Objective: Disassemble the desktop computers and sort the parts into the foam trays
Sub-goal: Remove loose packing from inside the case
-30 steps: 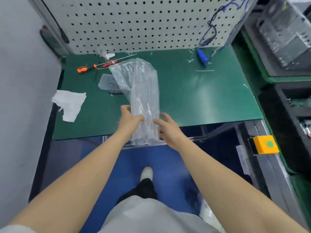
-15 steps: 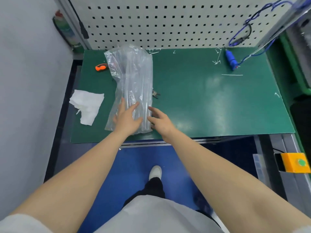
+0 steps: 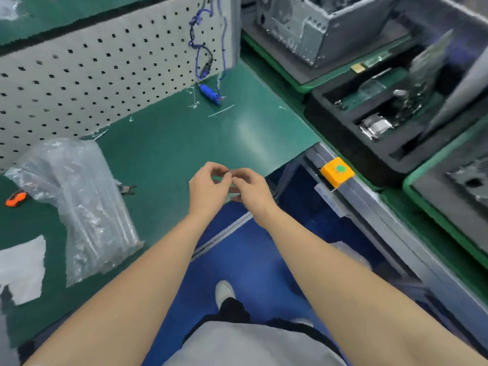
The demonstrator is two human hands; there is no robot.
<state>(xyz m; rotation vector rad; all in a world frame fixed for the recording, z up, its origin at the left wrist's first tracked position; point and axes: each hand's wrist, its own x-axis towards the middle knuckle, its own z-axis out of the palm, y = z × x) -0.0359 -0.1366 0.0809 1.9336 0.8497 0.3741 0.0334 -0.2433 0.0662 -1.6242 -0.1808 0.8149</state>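
Observation:
My left hand and my right hand meet above the front edge of the green mat, fingers loosely curled and fingertips touching; I see nothing held between them. A crumpled clear plastic bag lies on the mat to the left, apart from both hands. To the right, a black foam tray holds metal parts and a circuit board. Behind it a grey desktop computer case stands on a green tray.
A white pegboard backs the mat, with a blue cable plug below it. An orange-handled screwdriver, small pliers and white paper lie left. An orange button box sits on the metal rail.
Both hands have let go of the plastic bag, which now lies on the mat, and have come together to its right. The view has swung right, showing the foam trays.

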